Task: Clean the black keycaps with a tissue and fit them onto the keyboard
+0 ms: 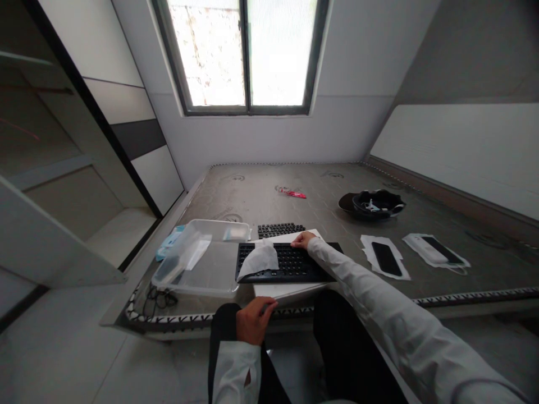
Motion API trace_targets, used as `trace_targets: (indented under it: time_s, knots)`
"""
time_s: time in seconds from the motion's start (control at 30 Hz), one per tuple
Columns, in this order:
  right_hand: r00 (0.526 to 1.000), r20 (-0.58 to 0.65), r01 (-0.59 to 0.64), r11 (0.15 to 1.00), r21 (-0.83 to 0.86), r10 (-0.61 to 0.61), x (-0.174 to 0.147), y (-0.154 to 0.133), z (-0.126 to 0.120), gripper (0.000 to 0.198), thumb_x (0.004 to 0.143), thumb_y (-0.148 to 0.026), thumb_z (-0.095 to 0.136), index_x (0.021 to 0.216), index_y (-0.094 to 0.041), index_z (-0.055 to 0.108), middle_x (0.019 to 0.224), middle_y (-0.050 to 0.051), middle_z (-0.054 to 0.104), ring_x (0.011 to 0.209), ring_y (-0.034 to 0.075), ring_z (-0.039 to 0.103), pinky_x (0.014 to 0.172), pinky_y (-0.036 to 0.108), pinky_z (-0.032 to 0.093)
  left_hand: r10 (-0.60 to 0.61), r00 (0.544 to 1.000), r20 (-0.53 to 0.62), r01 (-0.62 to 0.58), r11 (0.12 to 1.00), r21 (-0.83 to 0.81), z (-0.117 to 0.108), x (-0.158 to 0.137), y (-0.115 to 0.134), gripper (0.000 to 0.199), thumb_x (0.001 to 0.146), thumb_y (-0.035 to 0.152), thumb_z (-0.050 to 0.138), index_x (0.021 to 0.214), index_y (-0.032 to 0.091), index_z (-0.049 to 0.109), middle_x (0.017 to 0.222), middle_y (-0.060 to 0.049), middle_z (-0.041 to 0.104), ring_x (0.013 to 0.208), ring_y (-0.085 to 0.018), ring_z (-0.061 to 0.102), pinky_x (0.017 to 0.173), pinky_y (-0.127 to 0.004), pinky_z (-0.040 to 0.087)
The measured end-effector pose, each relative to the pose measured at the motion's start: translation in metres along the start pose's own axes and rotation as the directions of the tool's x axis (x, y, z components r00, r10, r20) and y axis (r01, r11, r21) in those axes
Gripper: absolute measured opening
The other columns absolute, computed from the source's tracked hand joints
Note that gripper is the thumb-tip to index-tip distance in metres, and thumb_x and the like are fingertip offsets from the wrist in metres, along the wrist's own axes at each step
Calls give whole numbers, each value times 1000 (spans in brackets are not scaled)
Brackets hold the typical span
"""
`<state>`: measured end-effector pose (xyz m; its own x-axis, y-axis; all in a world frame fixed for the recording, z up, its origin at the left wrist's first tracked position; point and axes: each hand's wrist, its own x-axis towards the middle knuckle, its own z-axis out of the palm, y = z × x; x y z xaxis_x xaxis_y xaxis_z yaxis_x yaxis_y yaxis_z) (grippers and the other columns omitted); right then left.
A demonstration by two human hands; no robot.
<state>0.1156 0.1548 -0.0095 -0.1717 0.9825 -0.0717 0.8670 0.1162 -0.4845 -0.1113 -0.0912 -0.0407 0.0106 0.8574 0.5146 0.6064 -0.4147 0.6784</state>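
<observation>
A black keyboard (301, 264) lies across a white box (278, 290) near the front edge of the mattress. Over its left part is a crumpled white wipe or tissue (261, 259). My right hand (304, 240) reaches to the keyboard's back edge, its fingers drawn together on the top row; whether anything small is between them is hidden. Below the box's front edge, above my left thigh, my left hand (254, 320) is closed, thumb and fingertips pressed together. What it pinches, if anything, is too small to tell. Behind the box lies a grid of black keys (281, 229).
Left of the keyboard is a clear plastic bin (210, 269), with a blue packet (168, 244) and black cable (159, 300) beside it. To the right lie a phone (386, 258) and another dark device (442, 249) on white sheets. Farther back are a cap (373, 205) and red item (293, 193).
</observation>
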Motion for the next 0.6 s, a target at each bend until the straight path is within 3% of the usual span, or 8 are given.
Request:
trace_targets:
  time_s: [0.13,0.4,0.5,0.6]
  knots:
    - [999,25,-30,999,-44,31,1,-1,1,28,58,-53,75,72,-28,75,69,-1,72,75,18,65,75,27,44,3,1000,-5,-3,1000,8,0,0,-1,13,86,30,57,83,23,68,79,1,71,71,-13,67,65,-19,50]
    - [1000,19,-16,985,-174,20,1,-3,0,28,68,-53,68,79,-29,76,76,1,73,78,20,64,77,31,40,3,999,-38,-3,1000,5,3,-1,-3,18,86,33,55,81,23,68,78,1,71,60,-11,64,59,-19,51]
    - [999,7,43,967,-250,-42,-2,-9,-2,27,73,-52,64,82,-29,75,83,3,73,84,22,63,81,35,35,3,999,-45,-3,1000,8,3,-1,-3,19,87,35,55,81,23,68,77,1,71,61,-12,64,59,-19,51]
    - [983,16,178,925,-336,-183,-10,-16,-3,24,80,-47,59,87,-29,74,96,4,71,94,23,60,88,38,27,7,999,-48,-7,1000,12,2,-1,-3,20,87,36,54,80,23,68,76,1,71,61,-12,64,60,-20,51]
